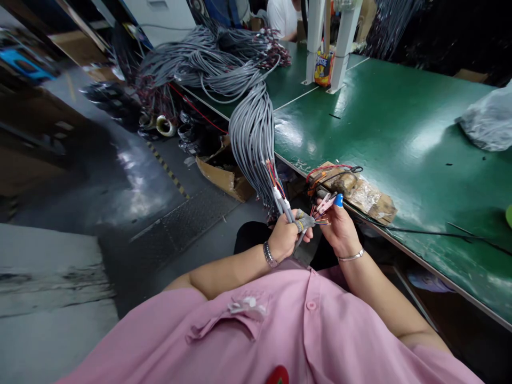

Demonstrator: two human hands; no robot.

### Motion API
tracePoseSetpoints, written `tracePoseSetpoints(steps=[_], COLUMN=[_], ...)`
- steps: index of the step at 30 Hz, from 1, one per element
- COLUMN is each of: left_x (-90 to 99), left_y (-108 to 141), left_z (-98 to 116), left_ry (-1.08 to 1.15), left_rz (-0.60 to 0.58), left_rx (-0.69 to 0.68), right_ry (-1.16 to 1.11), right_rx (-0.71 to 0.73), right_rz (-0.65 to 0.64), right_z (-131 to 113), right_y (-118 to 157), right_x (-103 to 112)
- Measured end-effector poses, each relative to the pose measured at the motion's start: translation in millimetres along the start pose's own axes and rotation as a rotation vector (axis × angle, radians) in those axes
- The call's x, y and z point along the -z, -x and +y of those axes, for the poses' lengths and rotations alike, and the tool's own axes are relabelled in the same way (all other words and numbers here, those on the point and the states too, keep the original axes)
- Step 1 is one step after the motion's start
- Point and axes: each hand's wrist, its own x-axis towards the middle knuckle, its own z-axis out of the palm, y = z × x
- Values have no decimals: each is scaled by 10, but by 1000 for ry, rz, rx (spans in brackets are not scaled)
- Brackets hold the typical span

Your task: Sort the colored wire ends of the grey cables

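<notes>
My left hand (pixel 290 229), with grey coverings on some fingers, is closed around the ends of a few grey cables (pixel 283 207). Thin coloured wires (pixel 321 219) fan out from the held end towards my right hand. My right hand (pixel 342 232) wears a blue cover on the thumb and pinches a small pale pink, clip-like piece (pixel 326 204) beside those wires. Its exact kind is too small to tell. More stripped ends with coloured wires (pixel 272 173) stand up beyond my left hand. A large bundle of grey cables (pixel 252 128) hangs over the table edge behind them.
A taped wooden block (pixel 370 200) with red and black leads lies at the edge of the green table (pixel 392 122). More cable coils (pixel 192 58) lie at the back left. White posts (pixel 340 64), a plastic bag (pixel 490 120) and a cardboard box (pixel 222 176) are around. Another person (pixel 282 18) sits beyond.
</notes>
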Motion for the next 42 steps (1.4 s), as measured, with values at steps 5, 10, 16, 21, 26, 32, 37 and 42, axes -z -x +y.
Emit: tracePoseSetpoints(steps=[5, 10, 16, 21, 26, 32, 37, 42], left_x=[16, 89, 198, 215, 216, 232, 226, 231], left_y=[27, 80, 102, 91, 106, 102, 103, 89], left_z=[5, -37, -137, -183, -179, -202, -179, -78], left_ry=[16, -4, -24, -57, -91, -128, -163, -272], left_rz=[-31, -45, -33, -61, -56, -73, -111, -207], left_rx=[-19, -38, -64, -75, -62, -59, -44, -6], right_ry=[9, -11, 255, 441, 499, 575, 603, 572], right_rx=[-19, -106, -328, -304, -280, -134, -89, -101], right_rz=[-51, -135, -280, -296, -333, -351, -343, -385], right_z=[8, -54, -174, -266, -289, -255, -240, -200], right_y=[16, 69, 184, 209, 191, 200, 178, 190], right_x=[26, 103, 290, 331, 317, 186, 88, 50])
